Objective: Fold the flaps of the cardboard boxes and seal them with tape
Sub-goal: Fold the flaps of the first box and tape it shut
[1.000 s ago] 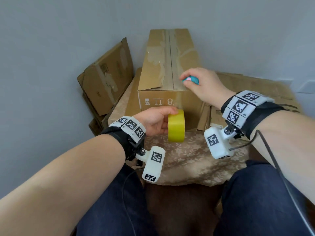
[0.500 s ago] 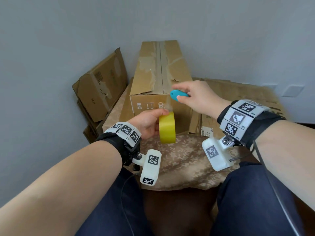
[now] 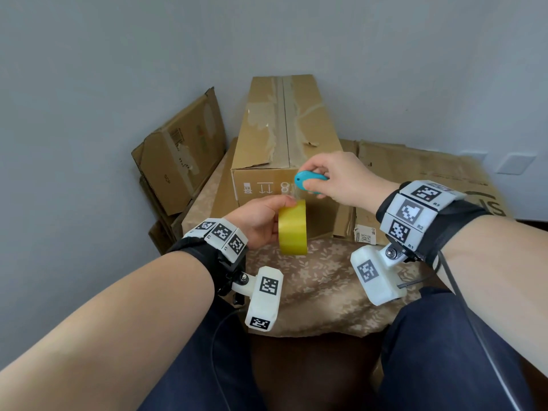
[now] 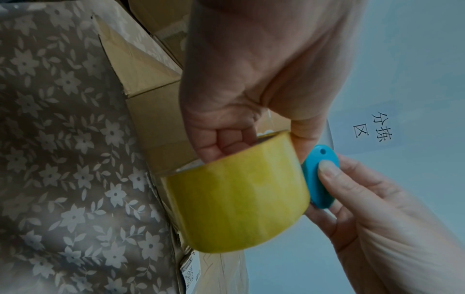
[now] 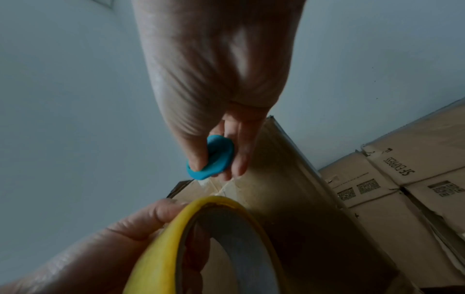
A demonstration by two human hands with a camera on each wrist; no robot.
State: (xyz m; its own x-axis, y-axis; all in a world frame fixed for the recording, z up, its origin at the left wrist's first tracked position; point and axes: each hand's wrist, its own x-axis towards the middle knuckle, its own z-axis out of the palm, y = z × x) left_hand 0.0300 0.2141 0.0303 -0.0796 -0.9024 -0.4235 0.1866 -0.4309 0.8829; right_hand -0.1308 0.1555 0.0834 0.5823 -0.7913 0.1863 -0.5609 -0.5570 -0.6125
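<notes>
A long closed cardboard box (image 3: 284, 137) lies lengthwise ahead of me, with old tape along its top seam. My left hand (image 3: 261, 221) grips a yellow tape roll (image 3: 293, 226) in front of the box's near end, fingers curled through the core (image 4: 221, 147). My right hand (image 3: 332, 176) pinches a small blue oval cutter (image 3: 310, 180) just above the roll, at the box's near top edge. In the left wrist view the blue cutter (image 4: 319, 177) sits against the yellow roll (image 4: 236, 206). The right wrist view shows the cutter (image 5: 210, 157) above the roll (image 5: 201, 244).
Flattened cardboard boxes (image 3: 178, 155) lean against the wall at the left. More flat cartons (image 3: 421, 170) are stacked at the right. A floral brown cloth (image 3: 320, 286) covers the surface in front of the box. My knees sit below it.
My right hand has come off the box top and moved toward me with the blue cutter, down to the roll. The left hand has kept holding the roll in nearly the same place.
</notes>
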